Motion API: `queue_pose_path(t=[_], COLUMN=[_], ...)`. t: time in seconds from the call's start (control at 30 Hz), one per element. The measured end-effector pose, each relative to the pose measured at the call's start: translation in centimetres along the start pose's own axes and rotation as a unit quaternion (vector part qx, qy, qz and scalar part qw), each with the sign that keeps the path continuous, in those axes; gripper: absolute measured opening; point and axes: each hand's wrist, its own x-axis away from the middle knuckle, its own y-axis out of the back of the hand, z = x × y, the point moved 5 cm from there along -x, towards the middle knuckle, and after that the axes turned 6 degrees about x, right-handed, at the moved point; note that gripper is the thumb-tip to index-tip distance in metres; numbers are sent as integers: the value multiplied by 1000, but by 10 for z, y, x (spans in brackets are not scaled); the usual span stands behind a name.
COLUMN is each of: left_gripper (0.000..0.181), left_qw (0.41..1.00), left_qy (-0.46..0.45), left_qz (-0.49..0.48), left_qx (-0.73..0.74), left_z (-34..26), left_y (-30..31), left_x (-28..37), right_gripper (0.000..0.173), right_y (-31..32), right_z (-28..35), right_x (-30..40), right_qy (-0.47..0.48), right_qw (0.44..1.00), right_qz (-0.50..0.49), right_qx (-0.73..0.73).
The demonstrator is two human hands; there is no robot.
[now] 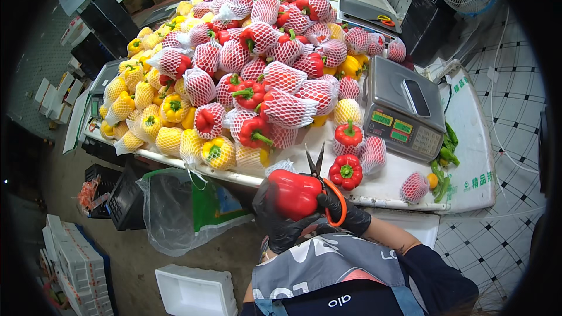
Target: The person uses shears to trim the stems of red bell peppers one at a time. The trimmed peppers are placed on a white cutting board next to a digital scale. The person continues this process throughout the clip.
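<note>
My left hand (274, 224), in a black glove, holds a bare red bell pepper (295, 195) just off the table's front edge. In my black-gloved right hand (351, 216) is a pair of scissors (337, 206) with orange handles, its blades apart and pointing away from me. Beyond the hands, a white foam net sleeve (281, 166) lies on the table, partly hidden by the pepper. To the right of the blades stand a red pepper with its stem up (346, 172) and a sleeved red pepper (373, 154).
A large heap of net-sleeved red peppers (263, 83) and yellow peppers (169, 140) covers the white table (390, 188). A digital scale (404, 105) bears a phone (416, 98). Green peppers (448, 145) lie at right. A plastic bag (171, 210) hangs at the front; a foam box (196, 292) sits below.
</note>
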Motion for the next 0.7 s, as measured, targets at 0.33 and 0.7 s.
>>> queue_pose_path(t=[0.33,0.7], left_gripper=[43,42], left_qw=[990,890], left_qy=[104,326], left_qz=[-53,-58], left_qx=[77,313], left_z=[21,45], left_y=[11,-4], left_x=[9,20], right_gripper=[44,61], right_y=[-16,1], right_z=[19,5], right_x=[6,6], right_qy=[-74,-31], right_qw=[985,989], right_qz=[-47,-105], right_qx=[-148,97])
